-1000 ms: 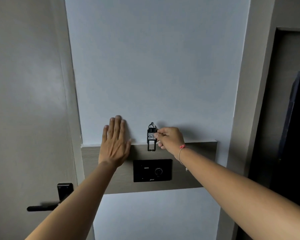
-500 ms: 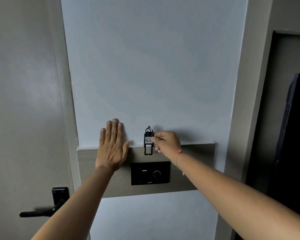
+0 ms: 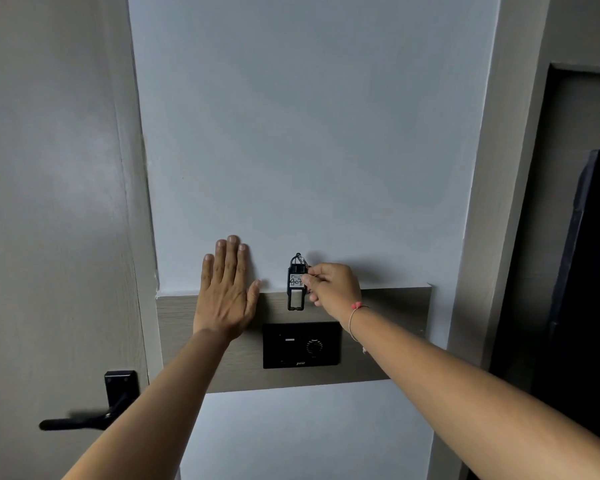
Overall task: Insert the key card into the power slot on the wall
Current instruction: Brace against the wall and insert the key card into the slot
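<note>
My right hand pinches a small black key card with a white number label and a metal ring on top. The card hangs upright against the wall, its lower end a short way above the black power slot panel, which has a small slot on the left and a round dial on the right. The panel sits on a wood-grain strip across the white wall. My left hand lies flat on the wall, fingers spread, just left of the card.
A grey door with a black lever handle stands to the left. On the right are a grey door frame and a dark tall object.
Both hands and the key card have kept nearly the same place on the wall. The view has shifted slightly between the frames.
</note>
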